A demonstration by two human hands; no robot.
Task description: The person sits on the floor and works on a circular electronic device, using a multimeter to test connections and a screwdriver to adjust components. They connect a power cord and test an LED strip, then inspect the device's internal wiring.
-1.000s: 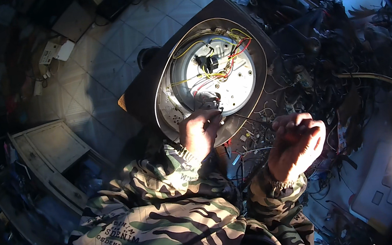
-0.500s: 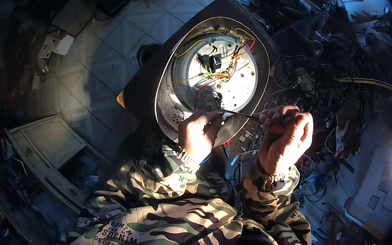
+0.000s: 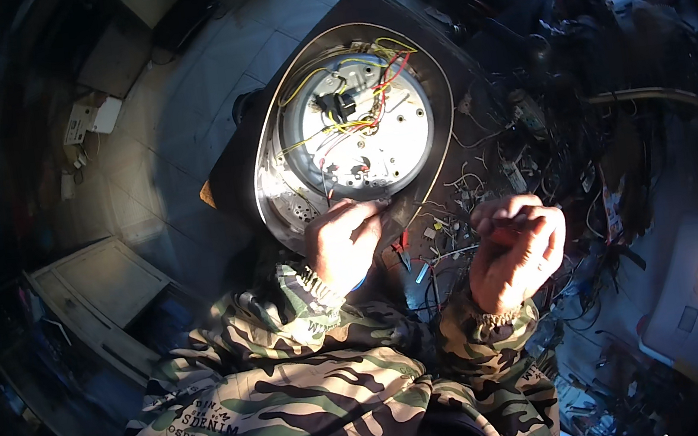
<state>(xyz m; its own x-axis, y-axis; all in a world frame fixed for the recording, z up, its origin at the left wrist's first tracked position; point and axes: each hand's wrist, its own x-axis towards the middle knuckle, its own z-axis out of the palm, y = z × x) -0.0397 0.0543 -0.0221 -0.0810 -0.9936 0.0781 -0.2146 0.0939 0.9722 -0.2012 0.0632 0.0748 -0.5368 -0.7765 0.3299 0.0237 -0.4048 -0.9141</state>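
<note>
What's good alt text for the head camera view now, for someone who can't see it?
A person's left hand is at the near edge of an open metal housing with red and yellow wires inside, while the curled right hand is off to its right. Both sleeves are camouflage, and small parts lie scattered nearby.

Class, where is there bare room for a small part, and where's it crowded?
Bare: the dark tabletop left of the metal housing, and floor tiles past the tabletop's left edge. Crowded: tangled wires right of the housing, loose parts by the right hand.
</note>
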